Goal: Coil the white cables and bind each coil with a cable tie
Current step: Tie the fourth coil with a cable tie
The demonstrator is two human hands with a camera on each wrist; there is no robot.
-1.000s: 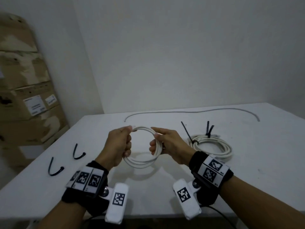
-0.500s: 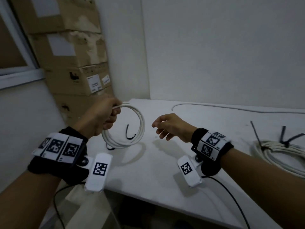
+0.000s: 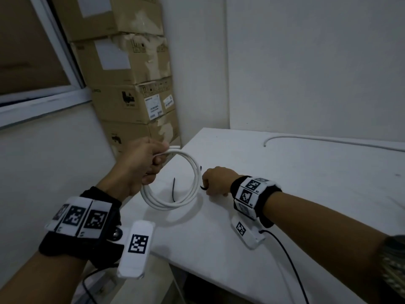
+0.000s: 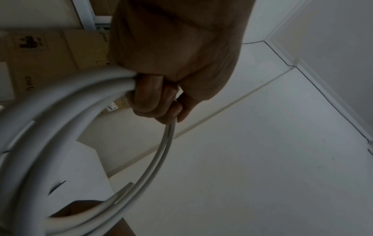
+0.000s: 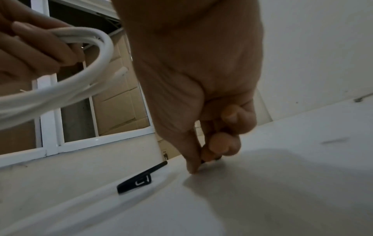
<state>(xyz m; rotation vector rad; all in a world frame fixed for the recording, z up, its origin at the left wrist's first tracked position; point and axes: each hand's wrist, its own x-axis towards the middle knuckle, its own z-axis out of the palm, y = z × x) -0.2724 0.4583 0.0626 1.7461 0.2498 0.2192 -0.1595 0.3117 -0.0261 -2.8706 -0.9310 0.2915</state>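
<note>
Left hand (image 3: 140, 165) grips white coil (image 3: 175, 194) (held upright); right hand (image 3: 215, 182) seemingly pinches cable tie (image 5: 210, 159).

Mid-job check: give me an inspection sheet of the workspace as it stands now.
Surface: white table, a few small marks.
Job's things: white coil held above the table edge, unbound; one black cable tie lying flat; second tie under the right fingertips.
Clutter: nothing seen.
Grippers: left hand grips the coil; right hand pinches the second tie on the table.
Cables: uncoiled white cable along the far edge.
Surroundings: stacked cardboard boxes, window frame, white walls.
</note>
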